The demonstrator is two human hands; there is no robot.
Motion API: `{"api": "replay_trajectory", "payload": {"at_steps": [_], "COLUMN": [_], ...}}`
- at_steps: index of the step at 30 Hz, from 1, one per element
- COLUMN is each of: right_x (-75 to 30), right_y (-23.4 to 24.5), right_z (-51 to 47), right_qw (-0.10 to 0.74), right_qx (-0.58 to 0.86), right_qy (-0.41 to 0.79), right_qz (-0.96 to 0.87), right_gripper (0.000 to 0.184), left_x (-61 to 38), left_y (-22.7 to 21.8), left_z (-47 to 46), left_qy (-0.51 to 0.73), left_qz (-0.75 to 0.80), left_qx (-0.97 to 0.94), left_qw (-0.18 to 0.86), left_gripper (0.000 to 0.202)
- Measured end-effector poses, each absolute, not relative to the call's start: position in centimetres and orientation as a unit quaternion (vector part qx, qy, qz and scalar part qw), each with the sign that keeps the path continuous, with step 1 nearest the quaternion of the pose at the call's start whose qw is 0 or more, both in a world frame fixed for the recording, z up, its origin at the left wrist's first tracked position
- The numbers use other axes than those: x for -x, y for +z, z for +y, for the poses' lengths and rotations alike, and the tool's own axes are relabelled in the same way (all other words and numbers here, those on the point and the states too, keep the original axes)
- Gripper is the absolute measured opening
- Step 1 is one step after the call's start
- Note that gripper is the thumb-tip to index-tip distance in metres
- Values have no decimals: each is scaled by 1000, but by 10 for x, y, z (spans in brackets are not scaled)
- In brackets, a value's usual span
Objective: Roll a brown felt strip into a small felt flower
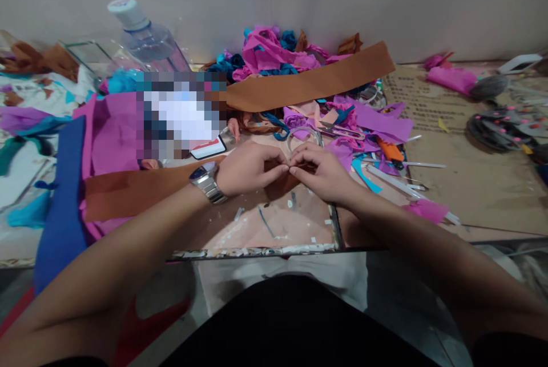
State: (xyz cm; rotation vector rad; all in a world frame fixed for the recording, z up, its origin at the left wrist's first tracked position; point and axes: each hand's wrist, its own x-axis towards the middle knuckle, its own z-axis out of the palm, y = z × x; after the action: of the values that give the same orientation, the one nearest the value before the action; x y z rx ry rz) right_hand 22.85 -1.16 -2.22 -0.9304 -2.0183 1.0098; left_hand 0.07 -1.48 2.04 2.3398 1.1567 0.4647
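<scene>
My left hand (pixel 250 167) and my right hand (pixel 319 170) meet fingertip to fingertip over a glass work sheet (pixel 274 224). Both pinch a small brown piece of paper (pixel 295 168) between thumbs and forefingers; most of it is hidden by the fingers. A silver wristwatch (pixel 208 181) sits on my left wrist. A brown paper strip (pixel 132 190) runs from under my left hand out to the left. Just beyond my fingers lie a roll of clear tape (pixel 305 134) and scissors (pixel 338 129).
A long brown strip (pixel 308 81) lies across a heap of pink and blue crepe paper (pixel 274 53) by the wall. A water bottle (pixel 145 36) stands at the back left. Blue (pixel 62 201) and purple sheets (pixel 111 133) cover the left. Cardboard (pixel 462 167) lies right.
</scene>
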Motion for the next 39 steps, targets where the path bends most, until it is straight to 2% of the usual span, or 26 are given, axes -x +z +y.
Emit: {"api": "replay_trajectory", "payload": {"at_steps": [10,14,18,25,33,39], "right_x": [-235,-239,-242,-242,-236,-238], "right_y": [-17,-9,-6,-8,-11,-9], "right_z": [-7,-4,-1,1,-6,-10], "right_qw": [328,297,319,308,266,237], "right_qx": [398,422,406,402,418,370], "right_qy": [433,420,389,379,455,401], "right_qz": [-739,-746,-763,-775,-740,-804], "right_gripper": [5,7,9,9,8,16], "left_x": [19,25,28,34,21,14], "left_y": [23,25,26,28,22,18], "left_z": [4,8,11,16,6,2], "left_qy": [101,82,69,37,63,71], "left_qz": [390,390,390,392,371,380], "left_qx": [-870,-872,-872,-868,-873,-867], "left_qw": [284,283,286,304,309,315], "left_gripper": [29,30,30,33,34,29]}}
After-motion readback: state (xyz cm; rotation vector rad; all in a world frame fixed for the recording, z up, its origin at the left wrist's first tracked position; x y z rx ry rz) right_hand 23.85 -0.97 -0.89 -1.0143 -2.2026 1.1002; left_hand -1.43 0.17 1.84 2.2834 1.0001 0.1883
